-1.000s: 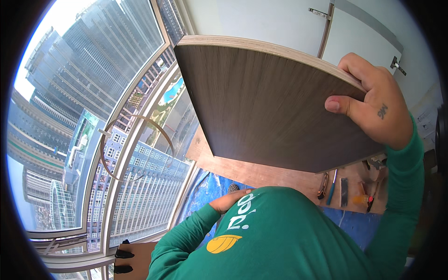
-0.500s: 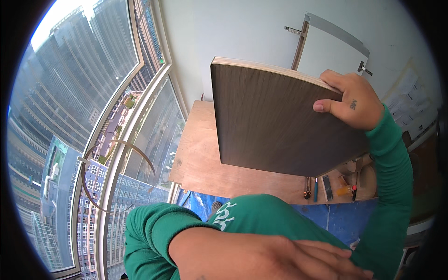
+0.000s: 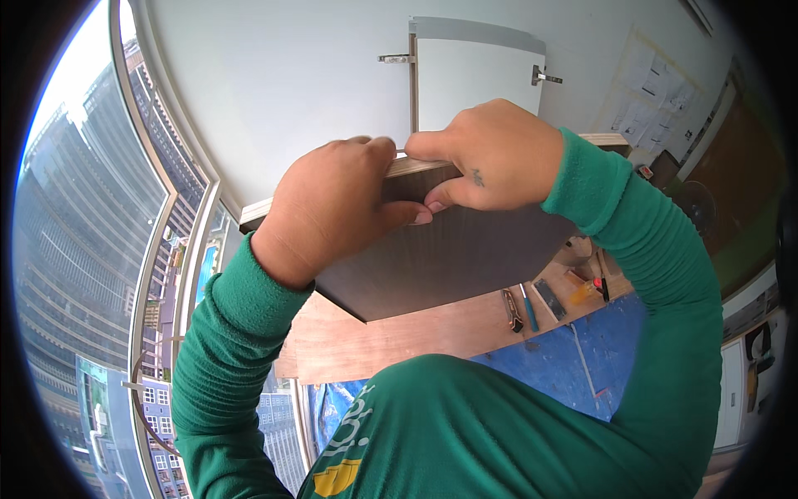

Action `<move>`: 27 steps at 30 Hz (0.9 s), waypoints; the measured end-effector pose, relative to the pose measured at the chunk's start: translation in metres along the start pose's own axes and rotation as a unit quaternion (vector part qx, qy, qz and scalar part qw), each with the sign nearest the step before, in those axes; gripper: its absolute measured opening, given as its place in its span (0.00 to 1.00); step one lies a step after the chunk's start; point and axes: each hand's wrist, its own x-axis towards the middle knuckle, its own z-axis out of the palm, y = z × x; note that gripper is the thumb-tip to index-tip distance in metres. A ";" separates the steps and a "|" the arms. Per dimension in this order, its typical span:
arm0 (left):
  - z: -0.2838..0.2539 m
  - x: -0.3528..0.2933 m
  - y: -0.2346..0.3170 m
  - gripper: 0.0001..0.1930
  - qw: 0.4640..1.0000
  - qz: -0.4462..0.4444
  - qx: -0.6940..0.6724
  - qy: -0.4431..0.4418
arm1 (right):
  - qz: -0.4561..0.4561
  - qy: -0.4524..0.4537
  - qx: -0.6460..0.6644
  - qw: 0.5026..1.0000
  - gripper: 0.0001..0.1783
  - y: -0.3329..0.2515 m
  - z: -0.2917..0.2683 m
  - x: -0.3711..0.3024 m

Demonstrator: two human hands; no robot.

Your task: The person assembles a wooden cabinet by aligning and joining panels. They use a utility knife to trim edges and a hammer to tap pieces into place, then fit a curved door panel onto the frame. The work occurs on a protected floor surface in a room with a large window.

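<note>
A dark wood-grain panel (image 3: pixel 465 258) with a pale layered edge stands upright on a plywood worktop (image 3: pixel 399 345). My left hand (image 3: pixel 324 200) grips its top edge, thumb down the dark face and fingers over the far side. Close beside it, my right hand (image 3: pixel 499 162) holds the same edge, with its thumb on the face and its fingers bent over the top. The thumb tips almost meet. Something thin and light shows between the hands at the edge, too small to make out.
Near the worktop's front right lie a knife-like tool (image 3: pixel 511 310), a blue-handled tool (image 3: pixel 529 308) and a dark flat block (image 3: pixel 549 298). Blue sheeting (image 3: pixel 573 358) covers the floor. A white door panel with hinges (image 3: pixel 478 87) stands against the wall; tall windows (image 3: pixel 100 208) line the left.
My left hand has risen from low in front of me to the panel's top edge. My right hand now sits beside it. The view has swung right, and the panel appears turned.
</note>
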 end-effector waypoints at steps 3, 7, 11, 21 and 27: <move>0.006 0.005 0.004 0.21 0.999 -0.020 0.005 -0.032 | -0.021 0.020 0.004 1.000 0.23 0.006 -0.004 -0.009; -0.007 0.021 0.023 0.20 1.000 0.000 0.025 0.002 | 0.027 0.005 0.033 0.999 0.22 0.018 -0.018 -0.029; -0.023 0.028 0.028 0.20 0.998 -0.011 0.069 -0.006 | -0.053 0.304 -0.094 0.946 0.34 0.049 -0.039 -0.097; -0.052 0.009 0.005 0.18 0.992 -0.120 0.010 0.046 | 0.263 0.257 0.566 0.737 0.70 0.128 0.245 -0.204; -0.071 -0.010 -0.017 0.19 0.972 -0.231 0.003 0.046 | 0.210 0.243 0.609 0.725 0.34 0.130 0.237 -0.128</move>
